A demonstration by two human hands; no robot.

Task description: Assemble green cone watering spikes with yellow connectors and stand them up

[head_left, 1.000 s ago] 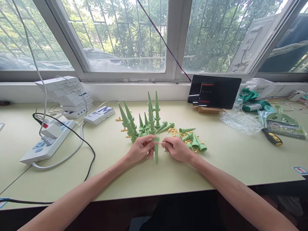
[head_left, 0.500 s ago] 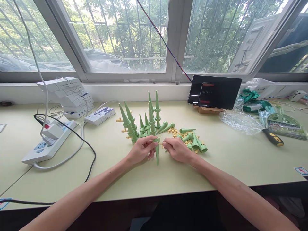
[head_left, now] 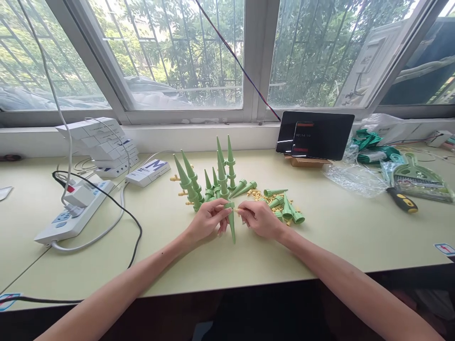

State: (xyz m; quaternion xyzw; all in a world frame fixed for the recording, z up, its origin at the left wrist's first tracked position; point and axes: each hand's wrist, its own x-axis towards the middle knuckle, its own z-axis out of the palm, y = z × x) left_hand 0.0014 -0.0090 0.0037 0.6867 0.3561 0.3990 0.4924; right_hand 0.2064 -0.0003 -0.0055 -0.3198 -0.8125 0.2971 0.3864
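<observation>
Near the middle of the table, my left hand (head_left: 209, 219) grips a green plastic spike (head_left: 232, 225), which points down with its wide collar uppermost. Just right of it, my right hand (head_left: 261, 220) is closed in a pinch on a small yellow valve (head_left: 238, 211), mostly hidden by the fingers. The valve is close to the spike's collar; whether they touch I cannot tell. Behind my left hand stand several stacked green spikes (head_left: 192, 194), some with yellow valves sticking out. Beyond my right hand lies a pile of loose green spikes (head_left: 287, 208) and yellow valves (head_left: 255, 193).
A power strip (head_left: 76, 210) with cables and a stack of white boxes (head_left: 110, 147) are at left. A tablet and phone (head_left: 316, 135) lean on a cardboard stand at the back. Plastic wrap (head_left: 355, 180), a screwdriver (head_left: 401, 200) and a dustpan with brush (head_left: 419, 177) lie at right.
The view has shifted slightly. Both hands keep their grips in nearly the same place, and the spike's tip leans a little more to the right.
</observation>
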